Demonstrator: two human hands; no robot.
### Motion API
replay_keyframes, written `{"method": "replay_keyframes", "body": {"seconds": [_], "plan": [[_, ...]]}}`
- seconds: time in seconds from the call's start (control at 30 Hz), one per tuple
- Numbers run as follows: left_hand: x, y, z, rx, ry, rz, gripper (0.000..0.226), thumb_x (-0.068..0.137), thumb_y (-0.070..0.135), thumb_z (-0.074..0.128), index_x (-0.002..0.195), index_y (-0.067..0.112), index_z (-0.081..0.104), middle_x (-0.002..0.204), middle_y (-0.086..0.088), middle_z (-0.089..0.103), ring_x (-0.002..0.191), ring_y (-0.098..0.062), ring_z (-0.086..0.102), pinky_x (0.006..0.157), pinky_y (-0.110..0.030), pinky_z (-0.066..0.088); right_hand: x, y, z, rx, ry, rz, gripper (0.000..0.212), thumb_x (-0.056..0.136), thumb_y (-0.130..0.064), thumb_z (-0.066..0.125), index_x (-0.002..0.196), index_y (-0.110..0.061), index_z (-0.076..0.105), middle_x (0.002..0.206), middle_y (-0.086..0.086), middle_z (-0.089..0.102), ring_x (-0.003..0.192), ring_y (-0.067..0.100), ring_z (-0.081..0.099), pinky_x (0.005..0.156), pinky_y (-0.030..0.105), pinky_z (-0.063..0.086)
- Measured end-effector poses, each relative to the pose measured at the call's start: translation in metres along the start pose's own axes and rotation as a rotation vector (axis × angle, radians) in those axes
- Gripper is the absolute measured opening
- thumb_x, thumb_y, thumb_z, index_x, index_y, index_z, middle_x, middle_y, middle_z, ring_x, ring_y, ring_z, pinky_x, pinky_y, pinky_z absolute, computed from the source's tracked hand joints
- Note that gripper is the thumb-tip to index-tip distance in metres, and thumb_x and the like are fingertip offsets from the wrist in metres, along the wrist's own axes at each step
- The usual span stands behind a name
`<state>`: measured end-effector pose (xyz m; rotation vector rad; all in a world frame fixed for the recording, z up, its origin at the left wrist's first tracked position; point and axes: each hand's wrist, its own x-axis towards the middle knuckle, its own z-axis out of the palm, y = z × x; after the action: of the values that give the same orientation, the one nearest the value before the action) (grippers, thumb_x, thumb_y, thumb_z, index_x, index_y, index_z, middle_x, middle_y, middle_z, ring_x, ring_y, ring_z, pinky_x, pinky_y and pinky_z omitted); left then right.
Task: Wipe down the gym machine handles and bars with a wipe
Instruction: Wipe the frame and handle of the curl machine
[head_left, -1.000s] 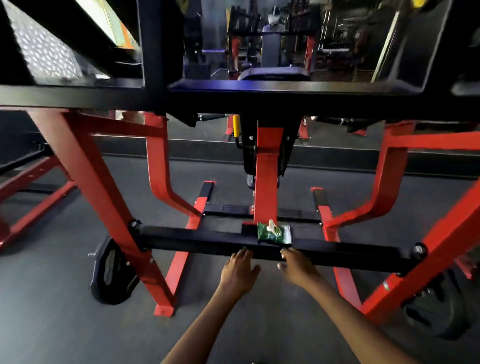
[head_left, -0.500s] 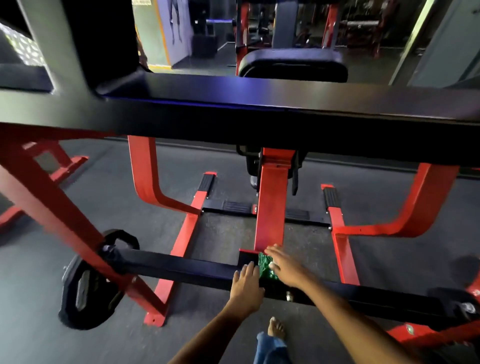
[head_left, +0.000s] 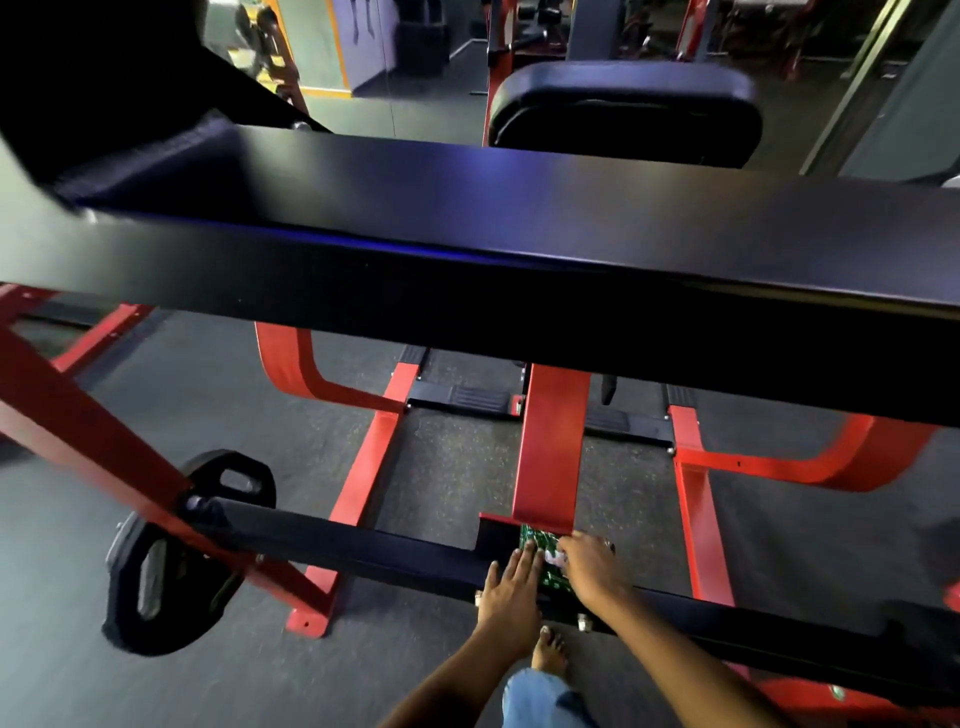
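While both hands meet, wipe packet (head_left: 546, 556) lies between.

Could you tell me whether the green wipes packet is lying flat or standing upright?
Flat: the wipes packet lies on the black crossbar.

Dim gym light — blue sheen on the black crossbeam (head_left: 519, 228); edges blurred, wide-angle bent.

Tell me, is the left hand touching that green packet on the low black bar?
Touching. The head view shows the left hand lying flat on the low black bar, its fingertips meeting the green packet with no gap visible.
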<state>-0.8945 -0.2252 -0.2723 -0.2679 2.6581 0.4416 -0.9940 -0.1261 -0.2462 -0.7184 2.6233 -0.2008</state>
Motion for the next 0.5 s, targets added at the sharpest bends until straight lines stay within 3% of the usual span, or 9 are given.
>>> {"method": "replay_keyframes", "body": {"seconds": [0.07,0.17,0.3,0.4,0.5], "plan": [[0.0,0.001,0.0,0.004,-0.008,0.003,0.08,0.097,0.021,0.047,0.154,0.011,-0.008,0.162,-0.002,-0.013,0.15,-0.018,-0.008,0.119,-0.042,-0.002,0.0,-0.001,0.003,0.075,0.005,0.001,0.015,0.092,-0.015,0.048,0.089,-0.012,0.062,0.097,0.003,0.057,0.089,0.02,0.057,0.067,0.028,0.034],[-0.001,0.001,-0.002,-0.006,-0.006,0.007,0.079,0.095,0.02,0.047,0.154,0.01,-0.005,0.163,-0.004,-0.011,0.15,-0.018,-0.005,0.119,-0.043,-0.001,0.001,-0.003,0.003,0.387,0.062,0.098,0.017,0.085,0.0,0.05,0.078,-0.01,0.062,0.083,0.004,0.052,0.082,0.025,0.057,0.067,0.031,0.04],[-0.003,0.001,-0.008,-0.011,-0.023,-0.009,0.074,0.097,0.02,0.043,0.155,0.01,-0.002,0.163,-0.004,-0.01,0.15,-0.018,-0.004,0.119,-0.045,0.0,0.001,-0.004,-0.004,0.691,0.101,0.261,0.019,0.088,-0.001,0.047,0.098,-0.009,0.061,0.094,0.011,0.064,0.087,0.029,0.061,0.08,0.045,0.053],[-0.004,0.001,-0.01,-0.016,-0.03,-0.016,0.075,0.096,0.019,0.044,0.155,0.012,-0.003,0.163,-0.003,-0.008,0.15,-0.019,-0.003,0.12,-0.046,0.002,-0.001,-0.009,-0.017,0.783,0.164,0.34,0.026,0.096,-0.008,0.039,0.117,-0.009,0.054,0.109,0.013,0.062,0.099,0.031,0.059,0.079,0.035,0.048],[-0.004,0.001,-0.013,-0.004,-0.034,-0.014,0.078,0.096,0.02,0.047,0.155,0.014,-0.003,0.163,-0.003,-0.006,0.15,-0.022,0.0,0.119,-0.048,0.004,-0.003,-0.012,-0.028,0.851,0.267,0.338,0.022,0.099,-0.009,0.039,0.117,-0.004,0.051,0.102,0.009,0.056,0.088,0.023,0.055,0.063,0.018,0.041]]}}
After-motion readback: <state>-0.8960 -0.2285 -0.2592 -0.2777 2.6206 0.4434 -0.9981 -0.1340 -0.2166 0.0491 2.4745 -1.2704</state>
